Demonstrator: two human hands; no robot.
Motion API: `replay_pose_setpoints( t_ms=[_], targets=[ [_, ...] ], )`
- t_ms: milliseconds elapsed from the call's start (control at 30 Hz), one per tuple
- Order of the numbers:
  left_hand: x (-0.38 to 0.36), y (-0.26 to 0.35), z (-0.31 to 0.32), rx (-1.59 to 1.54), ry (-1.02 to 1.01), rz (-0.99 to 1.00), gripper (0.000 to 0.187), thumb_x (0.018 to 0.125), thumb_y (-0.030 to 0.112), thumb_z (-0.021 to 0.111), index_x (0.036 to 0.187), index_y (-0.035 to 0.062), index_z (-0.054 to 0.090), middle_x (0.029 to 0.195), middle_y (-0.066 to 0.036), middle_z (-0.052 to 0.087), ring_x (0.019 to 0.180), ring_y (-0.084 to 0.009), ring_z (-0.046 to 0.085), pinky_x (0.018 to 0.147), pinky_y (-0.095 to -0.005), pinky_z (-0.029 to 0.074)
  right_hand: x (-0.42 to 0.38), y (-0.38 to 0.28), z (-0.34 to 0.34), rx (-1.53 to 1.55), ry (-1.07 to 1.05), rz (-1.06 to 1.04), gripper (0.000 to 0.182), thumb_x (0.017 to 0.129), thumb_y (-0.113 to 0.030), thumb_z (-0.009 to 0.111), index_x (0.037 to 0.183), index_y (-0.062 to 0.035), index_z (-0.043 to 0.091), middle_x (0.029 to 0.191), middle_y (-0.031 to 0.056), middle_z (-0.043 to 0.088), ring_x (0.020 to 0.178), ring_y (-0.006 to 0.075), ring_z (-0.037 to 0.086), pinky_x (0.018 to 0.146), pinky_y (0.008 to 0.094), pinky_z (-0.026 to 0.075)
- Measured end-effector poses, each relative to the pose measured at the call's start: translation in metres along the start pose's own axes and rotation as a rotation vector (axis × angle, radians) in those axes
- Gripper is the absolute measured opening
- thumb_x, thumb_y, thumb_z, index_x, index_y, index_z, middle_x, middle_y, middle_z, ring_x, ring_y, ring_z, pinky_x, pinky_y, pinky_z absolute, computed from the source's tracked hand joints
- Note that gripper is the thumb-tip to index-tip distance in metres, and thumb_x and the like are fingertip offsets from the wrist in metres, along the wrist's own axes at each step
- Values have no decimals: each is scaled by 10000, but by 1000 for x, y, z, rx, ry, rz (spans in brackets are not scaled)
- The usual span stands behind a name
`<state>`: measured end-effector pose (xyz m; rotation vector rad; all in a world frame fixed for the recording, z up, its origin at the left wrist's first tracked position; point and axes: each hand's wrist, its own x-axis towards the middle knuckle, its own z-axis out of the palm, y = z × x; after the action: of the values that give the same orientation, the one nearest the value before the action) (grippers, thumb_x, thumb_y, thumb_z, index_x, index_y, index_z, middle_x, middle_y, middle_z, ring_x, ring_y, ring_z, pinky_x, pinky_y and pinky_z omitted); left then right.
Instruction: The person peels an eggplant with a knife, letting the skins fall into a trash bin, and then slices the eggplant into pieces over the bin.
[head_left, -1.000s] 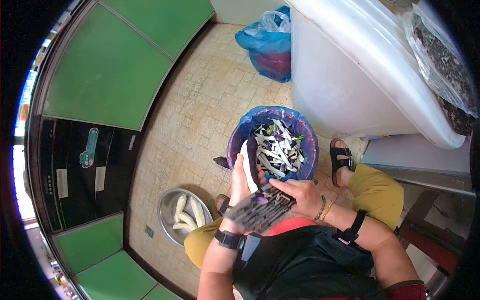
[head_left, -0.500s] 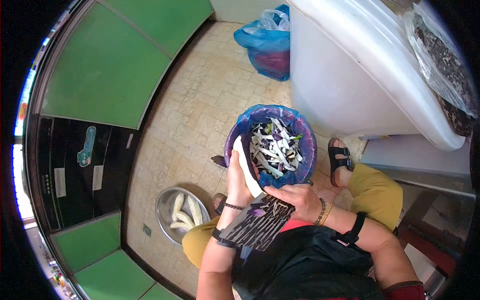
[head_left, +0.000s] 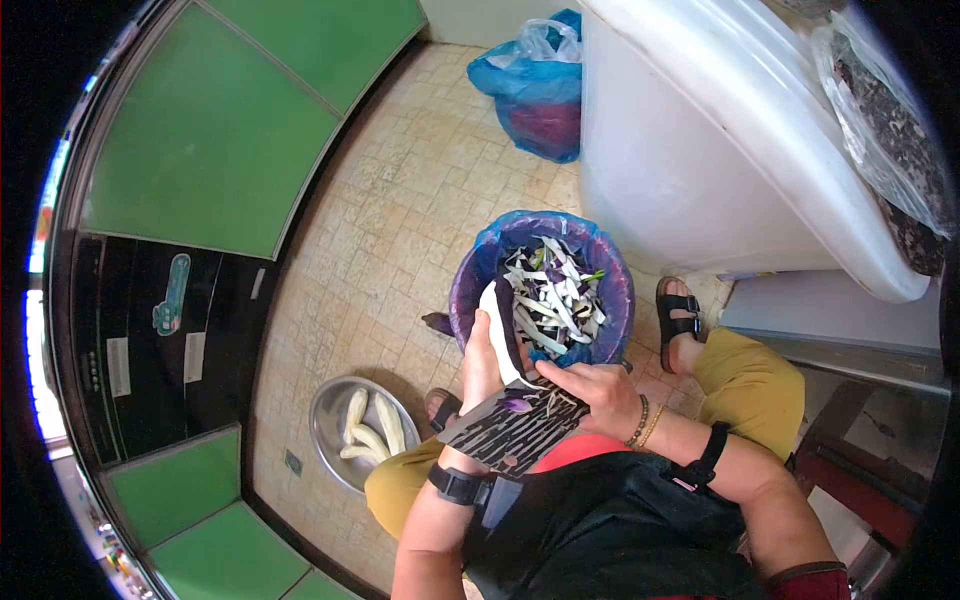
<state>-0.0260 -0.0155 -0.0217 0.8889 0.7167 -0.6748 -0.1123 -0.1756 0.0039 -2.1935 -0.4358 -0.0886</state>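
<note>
My left hand [head_left: 481, 355] is wrapped round a partly peeled eggplant [head_left: 497, 318], its white flesh facing left and a dark purple strip of skin on the right. My right hand [head_left: 600, 395] grips a wide cleaver [head_left: 520, 425] with a dark blade patterned in pale streaks; its handle is mostly hidden in my fingers. The blade's upper edge lies at the near end of the eggplant. Bits of peel stick to the blade. Just beyond my hands stands a blue-lined bin [head_left: 465, 290] holding white and purple peel strips [head_left: 560, 300].
A metal bowl [head_left: 328, 447] with several peeled eggplants [head_left: 388, 420] is on the tiled floor at left. A dark purple piece [head_left: 438, 322] lies beside the bin. Green cabinets [head_left: 220, 130] line the left; a white rounded fixture [head_left: 680, 160] and a blue bag [head_left: 535, 110] stand beyond.
The cleaver blade has tilted and shifted up slightly, turning flatter. The eggplant and my left hand have moved a little to the right and down.
</note>
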Motion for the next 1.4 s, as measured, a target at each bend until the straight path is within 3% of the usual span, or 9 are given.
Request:
replay_pose_setpoints(
  t_ms=[233,467,500,567,733,867,1200,1333,1400],
  targets=[
    [-4,-4,5,111,13,75,571,872,607,363,719,80,520,550,-53,475,446,-184,442,411,-312,381,1,-5,1,-18,12,-26,610,701,-227,639,1274,-96,474,710,83,539,601,240,581,559,357,472],
    [-9,-6,0,14,-130,-33,622,883,574,385,1186,39,481,902,-145,611,714,-256,624,608,-362,543,-1,5,4,-81,-19,90,743,601,-103,704,1296,-86,444,755,91,554,664,268,592,586,364,479],
    [-18,-3,11,13,-129,-33,622,883,574,385,1186,39,481,902,-145,611,714,-256,624,608,-362,543,-1,5,4,-86,-22,108,746,595,-84,701,1295,-84,444,770,96,562,671,273,595,591,369,482],
    [-42,5,42,-298,9,-69,490,896,520,418,819,61,572,654,-79,588,525,-235,593,470,-340,511,0,9,4,-102,-23,121,736,601,-83,695,1293,-85,445,777,101,566,676,277,597,595,371,484],
    [-36,-2,26,-362,-74,-65,445,891,476,468,950,53,592,718,-105,636,564,-245,627,487,-344,535,2,9,6,-120,-34,138,718,614,-88,687,1290,-86,446,790,113,574,681,286,603,601,374,488],
    [-16,-24,-5,-215,-280,195,492,907,438,465,1220,58,464,1062,-123,597,911,-253,612,811,-381,515,1,12,10,-148,-3,155,697,627,-86,682,1284,-86,450,770,106,569,669,286,601,592,376,487],
    [-30,-33,-6,-229,-63,159,402,931,425,420,1096,75,526,1046,-97,603,897,-215,609,805,-361,512,2,19,16,-216,-38,241,678,624,-85,682,1269,-77,470,773,116,571,698,295,598,605,383,481],
    [-37,-29,-1,-119,-84,-76,209,933,274,432,996,104,535,831,-21,554,695,-159,553,584,-319,479,8,28,15,-178,-9,280,600,662,-84,641,1243,-55,492,774,155,591,708,318,603,612,394,477],
    [-33,-28,2,-119,-27,8,182,925,250,447,984,105,539,822,-18,555,704,-156,557,603,-317,485,11,20,10,-156,-36,249,579,670,-43,608,1238,-47,495,786,165,594,725,327,606,625,395,477]
  ],
)
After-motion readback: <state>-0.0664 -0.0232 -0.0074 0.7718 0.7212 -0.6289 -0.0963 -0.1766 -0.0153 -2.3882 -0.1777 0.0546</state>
